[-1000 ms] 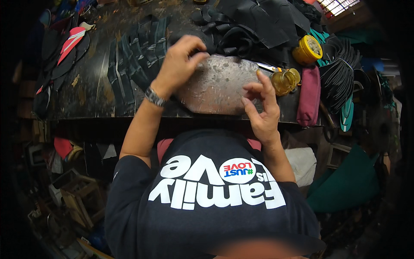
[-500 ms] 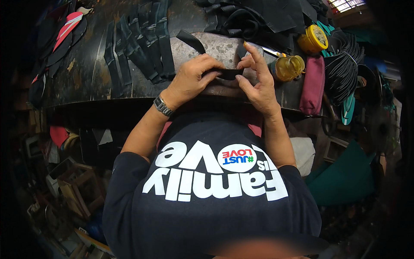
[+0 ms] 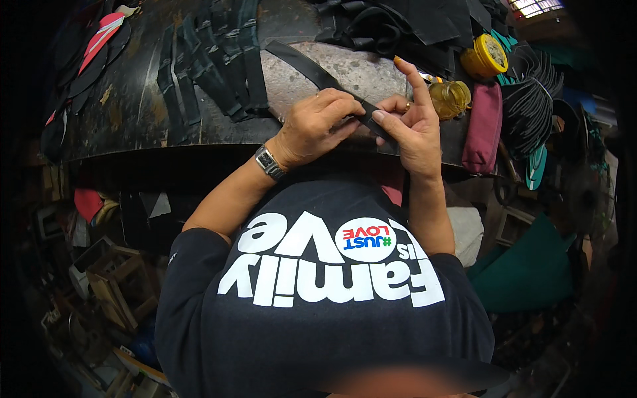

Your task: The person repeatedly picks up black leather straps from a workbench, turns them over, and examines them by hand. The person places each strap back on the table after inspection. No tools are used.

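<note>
A flat black strip (image 3: 303, 65) slants across a worn, pale grey slab (image 3: 371, 69) at the table's near edge. My right hand (image 3: 416, 129) pinches its lower end between the thumb and the curled fingers, while the index finger points up with a yellowish tip. Close to it, my left hand (image 3: 318, 126) is closed, fingertips together against the strip's near side; what lies right under them is hidden. A watch sits on the left wrist. Just beyond my right hand stands a glass jar (image 3: 449, 99) of yellowish stuff.
Several dark strips (image 3: 222, 63) lie side by side at left. Black sheets and loops (image 3: 371, 26) are heaped at the back. To the right are a yellow tub (image 3: 484, 57), a maroon pouch (image 3: 483, 129) and a bundle of thin black cords (image 3: 531, 99). Red-and-black sandal pieces (image 3: 103, 43) lie far left.
The strip has swung round, and a long length now shows beyond my left hand. My left hand has turned and shifted right; my right hand has moved a little right and nearer me.
</note>
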